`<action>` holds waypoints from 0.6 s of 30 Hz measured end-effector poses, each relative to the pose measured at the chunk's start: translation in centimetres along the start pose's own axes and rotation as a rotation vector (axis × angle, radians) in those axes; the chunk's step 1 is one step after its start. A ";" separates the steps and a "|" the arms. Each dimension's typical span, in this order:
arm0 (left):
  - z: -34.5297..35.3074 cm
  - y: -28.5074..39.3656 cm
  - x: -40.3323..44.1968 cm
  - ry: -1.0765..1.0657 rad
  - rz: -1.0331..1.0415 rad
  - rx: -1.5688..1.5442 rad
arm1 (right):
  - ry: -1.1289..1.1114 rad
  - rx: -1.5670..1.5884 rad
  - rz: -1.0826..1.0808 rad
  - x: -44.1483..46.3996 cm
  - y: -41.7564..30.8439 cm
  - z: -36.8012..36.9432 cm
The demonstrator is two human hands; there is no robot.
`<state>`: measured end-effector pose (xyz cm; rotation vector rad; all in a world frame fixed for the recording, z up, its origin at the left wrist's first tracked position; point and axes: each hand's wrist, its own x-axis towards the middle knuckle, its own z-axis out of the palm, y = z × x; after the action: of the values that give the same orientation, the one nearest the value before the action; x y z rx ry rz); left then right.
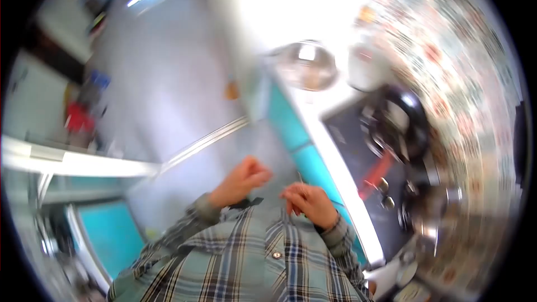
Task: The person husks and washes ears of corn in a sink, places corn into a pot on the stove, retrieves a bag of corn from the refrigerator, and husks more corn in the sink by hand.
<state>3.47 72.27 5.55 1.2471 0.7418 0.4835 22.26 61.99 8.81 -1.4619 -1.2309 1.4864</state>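
My left hand [243, 182] is raised in front of my chest, its fingers curled in and smeared by motion. Nothing shows in it. Just to its right, my right hand [310, 202] has its fingers bent toward the palm, with no object visible in them. The two hands are apart and touch neither the counter nor the stove. Both are close to my checked shirt [246, 251].
On my right, a black stove [349, 134] bears a dark wok [411, 117] and a red-handled utensil or pan handle [377, 176]. A shiny metal bowl [307, 67] stands on the white counter [279, 11]. Turquoise cabinets [313, 165] run below. A sliding-door track [204, 140] crosses the floor.
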 end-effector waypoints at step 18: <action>-38.7 0.4 5.3 0.869 0.339 -1.154 | -0.777 1.078 0.444 47.4 -1.6 23.9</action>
<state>-21.23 101.91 -0.65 0.0044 0.7479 1.5213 -6.85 103.64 -6.70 -0.4032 -0.2411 2.5678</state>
